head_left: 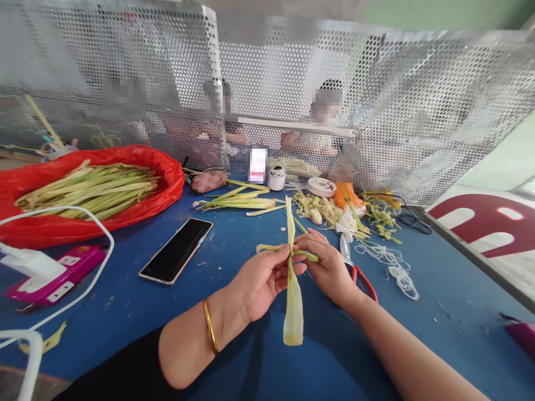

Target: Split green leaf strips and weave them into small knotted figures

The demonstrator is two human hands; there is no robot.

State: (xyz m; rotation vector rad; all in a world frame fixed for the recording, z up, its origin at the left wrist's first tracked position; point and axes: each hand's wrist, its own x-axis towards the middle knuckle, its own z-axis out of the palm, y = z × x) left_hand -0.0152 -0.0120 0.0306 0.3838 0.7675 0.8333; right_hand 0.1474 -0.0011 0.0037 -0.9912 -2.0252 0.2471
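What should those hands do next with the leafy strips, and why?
I'd gently tug the narrow side strip snug with the right hand. It crosses the long leaf strip at the middle, where the left hand pinches, and its ends stick out both ways, so the crossing may be loose.

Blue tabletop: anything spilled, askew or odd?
Mostly litter: small pale scraps scattered across the blue tabletop, and a lone yellow-green leaf scrap at the near left, off by itself. Loose white string right of the red-handled metal scissors lies in untidy loops, not wound up. Nothing looks clearly damaged.
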